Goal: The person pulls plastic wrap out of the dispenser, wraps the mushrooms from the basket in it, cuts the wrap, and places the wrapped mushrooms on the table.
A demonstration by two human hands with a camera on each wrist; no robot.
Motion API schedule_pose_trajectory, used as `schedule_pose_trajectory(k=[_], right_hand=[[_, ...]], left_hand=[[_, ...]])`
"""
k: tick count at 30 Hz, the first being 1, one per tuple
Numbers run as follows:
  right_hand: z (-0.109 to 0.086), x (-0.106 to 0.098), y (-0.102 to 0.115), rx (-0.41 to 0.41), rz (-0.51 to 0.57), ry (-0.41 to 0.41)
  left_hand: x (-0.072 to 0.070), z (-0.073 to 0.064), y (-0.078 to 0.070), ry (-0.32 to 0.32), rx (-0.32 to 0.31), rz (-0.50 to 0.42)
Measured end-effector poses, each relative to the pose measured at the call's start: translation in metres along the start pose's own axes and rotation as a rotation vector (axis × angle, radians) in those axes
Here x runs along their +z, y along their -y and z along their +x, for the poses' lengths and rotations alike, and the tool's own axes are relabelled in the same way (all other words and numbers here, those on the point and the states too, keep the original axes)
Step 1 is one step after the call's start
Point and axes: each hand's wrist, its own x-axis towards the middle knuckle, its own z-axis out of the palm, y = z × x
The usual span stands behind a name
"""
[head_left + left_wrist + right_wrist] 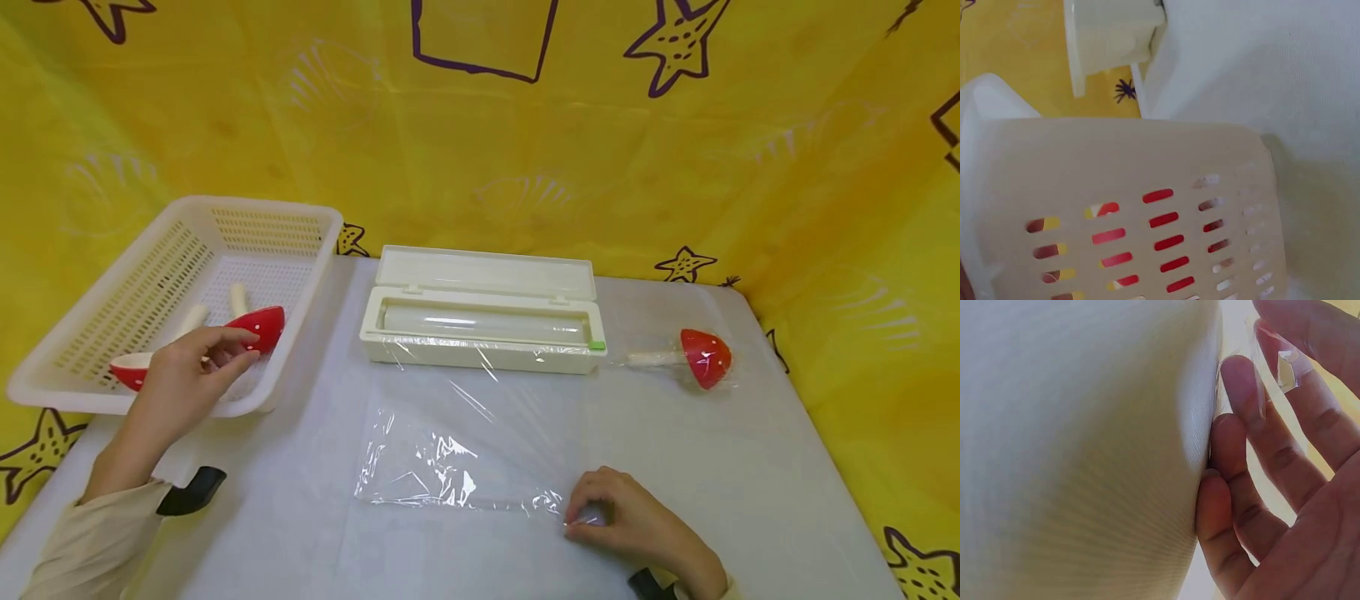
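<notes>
My left hand [187, 367] reaches into the white plastic basket [303, 325], thumb and forefinger pinching a red toy mushroom [266, 325] with white dots and a pale stem. A second toy mushroom [129, 375] lies to the left of that hand, partly hidden by it. In the left wrist view, red shows through the slots of the basket wall [1116, 156]; the hand is mostly hidden. My right hand [630, 517] pinches the near right corner of a sheet of clear cling film [465, 450], pulled out of its dispenser [480, 354]. The right wrist view shows film [1260, 394] between the fingers.
The dispenser's lid [487, 273] stands open at the back, with a roll inside and a green slider [597, 345] at its right end. A film-wrapped toy mushroom [705, 358] lies to the right on the white table [750, 483]. Yellow patterned cloth [480, 150] surrounds the table.
</notes>
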Motion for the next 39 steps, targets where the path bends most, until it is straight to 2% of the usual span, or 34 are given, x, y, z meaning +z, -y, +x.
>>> schedule_pose_trajectory(k=[5,8,11,18,22,32,36,39], right_hand=[[-0.001,0.001,0.002,-0.008,-0.039,-0.039],[-0.003,0.001,0.004,0.026,-0.068,-0.056],[-0.004,0.000,0.006,0.065,-0.042,-0.053],[-0.005,-0.001,0.005,0.080,0.082,0.034],[-0.005,-0.002,0.004,0.114,0.099,0.067],[-0.003,-0.004,0.005,0.207,0.123,0.104],[-0.004,-0.004,0.004,0.225,0.147,0.102],[-0.006,-0.004,0.003,0.224,0.139,0.094]], left_hand=[[0.001,0.007,0.013,0.018,-0.062,0.048],[0.001,0.012,0.019,0.065,-0.115,0.081],[0.000,0.016,0.024,0.116,-0.147,0.111],[-0.002,0.020,0.028,0.179,-0.203,0.148],[-0.005,0.021,0.028,0.216,-0.240,0.163],[-0.007,0.024,0.032,0.340,-0.238,0.212],[-0.007,0.023,0.031,0.305,-0.232,0.202],[-0.005,0.021,0.028,0.250,-0.231,0.179]])
